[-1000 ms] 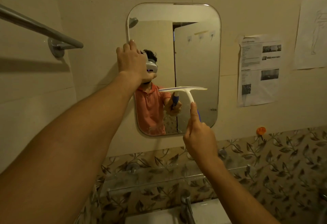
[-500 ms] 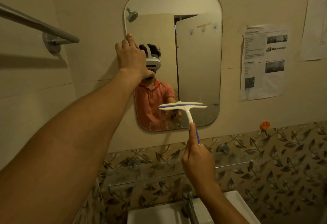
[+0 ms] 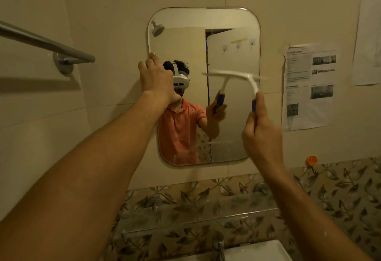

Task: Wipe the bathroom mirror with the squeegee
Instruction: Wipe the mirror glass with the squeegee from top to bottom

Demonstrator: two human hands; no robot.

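One white, blue-handled squeegee (image 3: pixel 237 76), motion-blurred, perhaps touching the mirror (image 3: pixel 233 50), sits in the right hand (image 3: pixel 260 135)'s closed grip.

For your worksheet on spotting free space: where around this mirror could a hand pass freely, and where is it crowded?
Bare wall lies above the mirror, and between its left edge and the towel bar. Crowded: the left hand on the mirror's left edge, the right hand with the squeegee, and the papers.

The mirror (image 3: pixel 231 54) is smooth, glossy glass; the squeegee (image 3: pixel 243 77) looks like white plastic with a blue grip. The towel bar (image 3: pixel 47 43) is dull brushed metal, and the printed sheet (image 3: pixel 309 87) is matt paper.
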